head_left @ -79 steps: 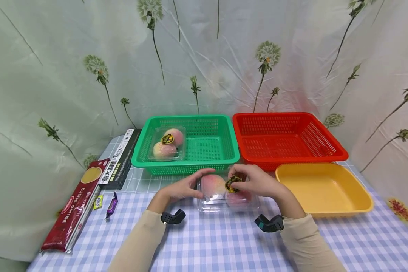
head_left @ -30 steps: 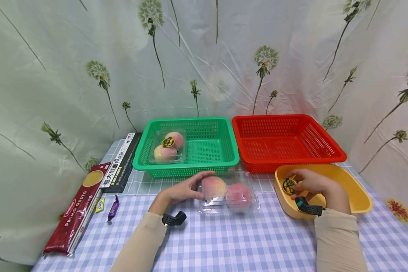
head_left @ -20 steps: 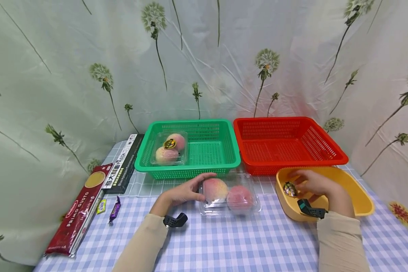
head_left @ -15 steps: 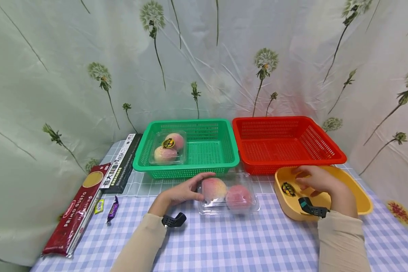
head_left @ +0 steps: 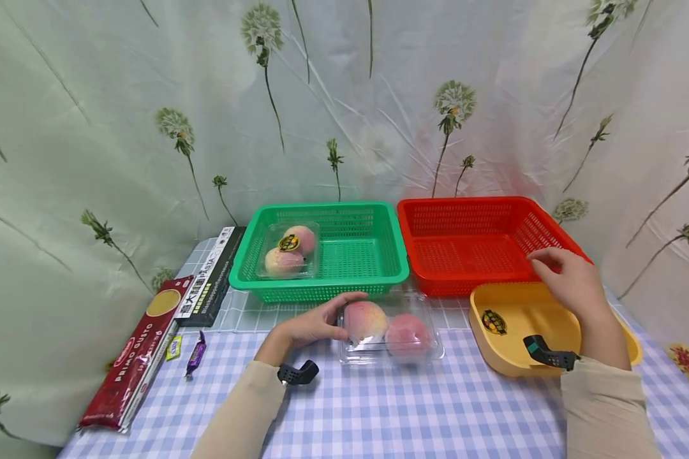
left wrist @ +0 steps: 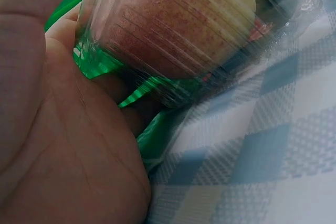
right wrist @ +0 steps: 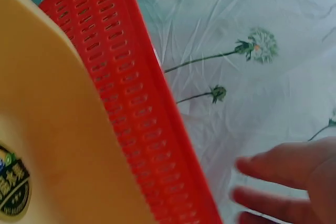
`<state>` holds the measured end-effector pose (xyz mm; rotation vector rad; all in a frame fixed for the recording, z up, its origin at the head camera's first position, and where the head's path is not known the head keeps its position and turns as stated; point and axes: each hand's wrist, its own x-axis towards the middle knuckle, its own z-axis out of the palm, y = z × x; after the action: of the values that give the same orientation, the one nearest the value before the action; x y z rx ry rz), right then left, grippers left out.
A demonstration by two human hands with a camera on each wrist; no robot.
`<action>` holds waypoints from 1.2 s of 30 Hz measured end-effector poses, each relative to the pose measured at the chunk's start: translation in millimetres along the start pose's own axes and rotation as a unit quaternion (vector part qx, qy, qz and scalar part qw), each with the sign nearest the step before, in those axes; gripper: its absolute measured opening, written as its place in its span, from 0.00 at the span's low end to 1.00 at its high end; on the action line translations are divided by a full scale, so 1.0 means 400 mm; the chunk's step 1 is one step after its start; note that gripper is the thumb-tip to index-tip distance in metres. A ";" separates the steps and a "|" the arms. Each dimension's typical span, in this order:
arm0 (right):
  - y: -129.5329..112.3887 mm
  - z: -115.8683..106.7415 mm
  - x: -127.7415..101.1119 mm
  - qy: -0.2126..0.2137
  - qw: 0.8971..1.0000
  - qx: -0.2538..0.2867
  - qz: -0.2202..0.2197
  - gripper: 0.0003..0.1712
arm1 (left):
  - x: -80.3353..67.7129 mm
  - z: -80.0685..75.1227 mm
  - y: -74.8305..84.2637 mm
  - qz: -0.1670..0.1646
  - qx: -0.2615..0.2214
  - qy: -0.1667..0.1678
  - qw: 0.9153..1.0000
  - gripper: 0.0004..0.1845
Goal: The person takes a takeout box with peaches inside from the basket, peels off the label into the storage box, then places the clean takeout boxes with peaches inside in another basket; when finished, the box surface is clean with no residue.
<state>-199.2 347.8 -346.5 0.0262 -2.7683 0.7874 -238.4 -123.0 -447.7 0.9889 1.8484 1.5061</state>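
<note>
My left hand [head_left: 317, 324] holds the left end of a clear plastic clamshell box [head_left: 425, 358] on the checked cloth. Thumb in front and fingers behind, it spans the corner; the left wrist view shows the palm beside the box wall. Two pink-yellow peaches [head_left: 407, 336] lie inside. A round black-and-gold sticker [head_left: 494, 322] rests in the left part of the yellow tub [head_left: 508, 366]. Above that tub, by the red basket's front right, my right hand [head_left: 574, 284] is raised with loosely bent fingers and nothing between them. In the right wrist view its fingertips are apart.
A green basket [head_left: 318, 285] behind the box contains another peach pack [head_left: 289, 250] bearing a similar sticker. The red basket [head_left: 482, 278] stands right of it. At left lie a black pasta box [head_left: 212, 277], a red spaghetti pack [head_left: 134, 354] and two small wrapped sweets [head_left: 196, 354].
My right hand pinched the sticker on the clamshell, carried it right and let it go in the yellow tub. Since then it has risen rightward. My left hand has stayed on the box.
</note>
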 end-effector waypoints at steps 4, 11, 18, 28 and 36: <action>0.039 0.006 0.004 0.052 0.999 -0.001 0.017 0.25 | 0.002 -0.001 0.013 -0.005 0.027 -0.001 1.000 0.46; 0.105 0.019 -0.005 0.012 0.999 -0.007 0.051 0.45 | 0.006 0.013 0.049 -0.012 0.084 0.016 0.996 0.41; 0.146 0.022 -0.012 -0.013 0.996 0.047 0.077 0.54 | 0.027 0.046 0.090 -0.021 0.045 0.058 0.997 0.31; 0.175 0.040 -0.008 0.007 0.990 0.118 0.081 0.56 | 0.050 0.068 0.116 -0.077 -0.040 0.110 0.990 0.26; 0.183 0.049 -0.011 0.018 0.990 0.117 0.080 0.53 | 0.053 0.093 0.135 -0.106 -0.057 0.056 0.991 0.29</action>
<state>-206.2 400.0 -401.3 -0.1651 -2.6544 1.1381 -210.6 -79.0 -402.4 0.6448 1.8551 1.5449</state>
